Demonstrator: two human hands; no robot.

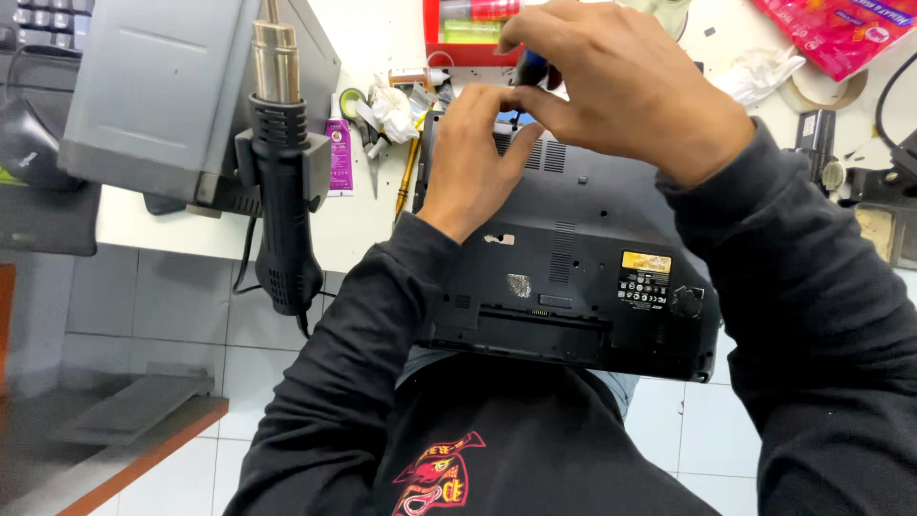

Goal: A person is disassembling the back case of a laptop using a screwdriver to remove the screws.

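Observation:
A black laptop lies upside down on the white workbench, its near edge hanging over my lap. Vent slots, a yellow label and a round sticker show on its underside. My left hand rests on the laptop's far left corner, fingers pressed down near the vents. My right hand is above the far edge, fingers closed around a dark-handled screwdriver that points down at the case. Its tip is hidden behind my left fingers.
A hot-air gun hangs in a holder on a grey station at the left. Small tubes, tweezers and crumpled tissue lie beyond the laptop. A red tray, pink packet and tape roll sit at the back.

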